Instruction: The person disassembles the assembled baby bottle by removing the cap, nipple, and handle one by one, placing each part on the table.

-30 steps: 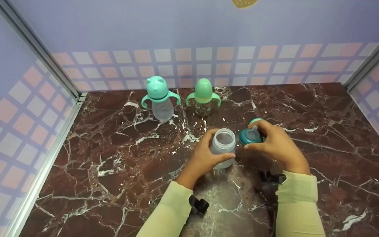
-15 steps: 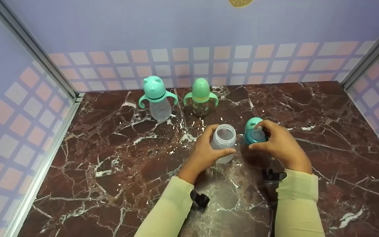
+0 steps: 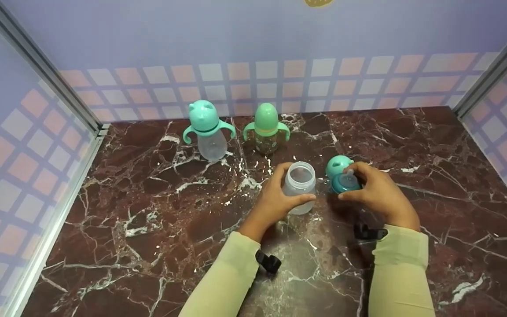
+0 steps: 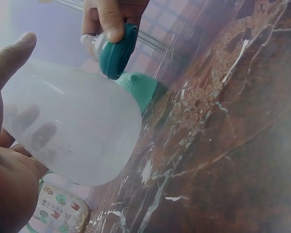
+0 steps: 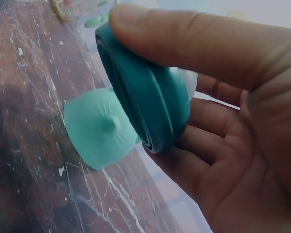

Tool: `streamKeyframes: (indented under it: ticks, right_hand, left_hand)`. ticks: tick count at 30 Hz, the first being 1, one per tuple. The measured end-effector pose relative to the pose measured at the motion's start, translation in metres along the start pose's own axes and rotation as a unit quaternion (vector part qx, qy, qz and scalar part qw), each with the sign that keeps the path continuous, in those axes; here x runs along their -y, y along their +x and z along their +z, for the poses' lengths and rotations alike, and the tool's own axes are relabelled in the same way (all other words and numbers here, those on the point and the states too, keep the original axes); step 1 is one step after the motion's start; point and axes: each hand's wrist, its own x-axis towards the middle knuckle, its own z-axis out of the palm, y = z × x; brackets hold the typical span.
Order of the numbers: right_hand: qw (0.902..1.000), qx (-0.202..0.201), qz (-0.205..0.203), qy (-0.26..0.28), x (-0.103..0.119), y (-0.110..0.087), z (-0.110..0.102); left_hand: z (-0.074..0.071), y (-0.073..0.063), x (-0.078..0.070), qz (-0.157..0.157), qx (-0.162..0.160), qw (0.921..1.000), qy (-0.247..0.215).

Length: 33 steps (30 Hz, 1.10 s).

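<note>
My left hand [image 3: 275,200] grips an open-mouthed frosted baby bottle [image 3: 299,193], thumb across its near side. The bottle's threaded neck is uncovered. To its right, my right hand [image 3: 376,191] pinches a teal nipple collar [image 5: 145,92] by its rim, thumb on one side and fingers on the other. A clear nipple [image 3: 349,178] rises from the collar toward the palm. The collar is apart from the bottle and held above the table. Just behind it, a mint cap [image 5: 102,128] with small ears and a nose stands on the tabletop, partly covered by the collar in the head view.
Two handled bottles stand near the back wall: one with a mint eared cap [image 3: 203,115], the other with a green rounded cap [image 3: 266,119]. The brown marbled table [image 3: 156,264] is bordered by checked panels [image 3: 231,88] at the back and sides.
My right hand has moved a little to the right with the teal collar, away from the bottle, showing more of the mint cap. The left hand keeps its hold on the bottle.
</note>
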Motion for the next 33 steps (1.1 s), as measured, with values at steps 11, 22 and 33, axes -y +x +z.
streamKeyframes:
  ticks: [11, 22, 33]
  right_hand:
    - [0.9998, 0.000, 0.018, -0.002, -0.012, 0.002, -0.002]
    - [0.9994, -0.018, 0.024, -0.018, -0.023, 0.006, 0.002]
    - [0.9994, -0.013, 0.017, -0.027, -0.028, 0.009, 0.004]
  left_hand:
    - [0.002, 0.004, 0.001, -0.014, 0.001, 0.9998, 0.013]
    - [0.007, 0.010, 0.000, -0.008, 0.008, 0.9993, 0.035]
    - [0.014, 0.019, -0.007, -0.010, -0.009, 0.9991, 0.040]
